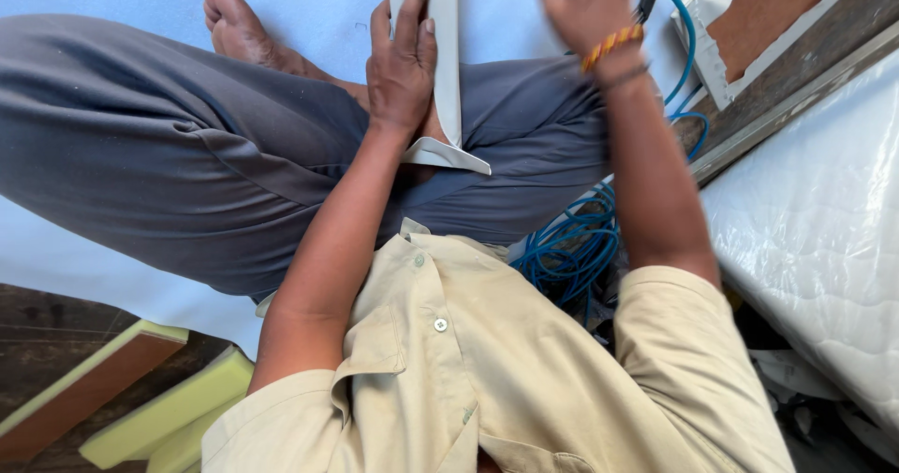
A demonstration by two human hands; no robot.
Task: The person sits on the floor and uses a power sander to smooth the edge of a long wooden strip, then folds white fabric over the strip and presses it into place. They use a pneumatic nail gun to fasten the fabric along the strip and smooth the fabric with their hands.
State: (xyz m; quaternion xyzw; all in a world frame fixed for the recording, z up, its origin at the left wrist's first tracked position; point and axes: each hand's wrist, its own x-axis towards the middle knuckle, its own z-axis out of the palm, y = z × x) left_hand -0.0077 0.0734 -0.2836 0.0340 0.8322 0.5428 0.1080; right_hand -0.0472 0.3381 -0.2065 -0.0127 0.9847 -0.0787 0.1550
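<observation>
Yellow-green foam offcuts (159,407) lie at the lower left of the frame on a dark wooden floor (37,323), beside a pale blue sheet (84,258) on which the person sits cross-legged in grey trousers (169,145), one bare foot (239,28) showing at the upper left. Just left of centre, the left hand (401,66) lies flat along a long grey-white strip (446,70), fingers (409,19) stretched out and pressing it against the knee; the strip runs from the top edge of the frame down to an angled end at the lap. Right of it, at the top, the right hand (585,5), with a beaded band at the wrist, is blurred, and whether its fingers grip anything cannot be told; it sits near the strip's upper part and beside a blue cable (571,248) that loops down to a coil at centre right. Further right lie a foil-edged brown board (758,14), a wooden rail (796,98) and a white quilted mattress (824,229). The step in hand looks like steadying the strip while the right hand works on its upper end; any next move would need the left palm to keep the strip pinned so it does not slide off the knee.
</observation>
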